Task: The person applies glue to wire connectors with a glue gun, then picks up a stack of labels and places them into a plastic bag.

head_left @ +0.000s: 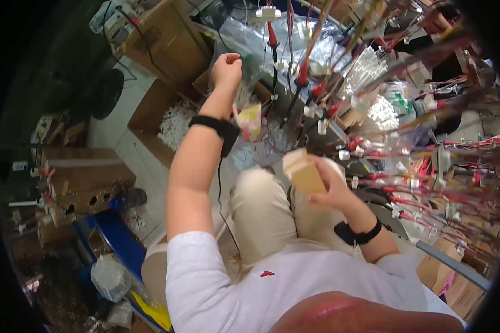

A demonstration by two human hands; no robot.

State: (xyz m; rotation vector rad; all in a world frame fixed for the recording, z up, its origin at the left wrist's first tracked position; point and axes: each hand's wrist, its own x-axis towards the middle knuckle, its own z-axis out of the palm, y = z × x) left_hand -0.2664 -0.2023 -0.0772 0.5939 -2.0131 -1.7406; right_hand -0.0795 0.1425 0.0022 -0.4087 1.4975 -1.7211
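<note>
My left hand (228, 71) is stretched forward beside the brown cartons, its fingers curled closed. What they hold, if anything, is hidden. Above my lap, my right hand (332, 186) grips a small tan block-like piece (308, 178) with a paler far end. Motion blur keeps its exact kind from showing. A patterned pink and yellow piece (250, 123) hangs just past my left wrist. Each wrist wears a black strap, and a black cord runs down from the left one (215, 126).
An open carton (150, 116) with small white parts stands ahead on the left. Hanging wires with red and black clips (302, 75) crowd the front and right. White connectors (383, 114) lie in clear bags beyond. Another carton (89, 177) and a blue bench-like piece (116, 238) are at left.
</note>
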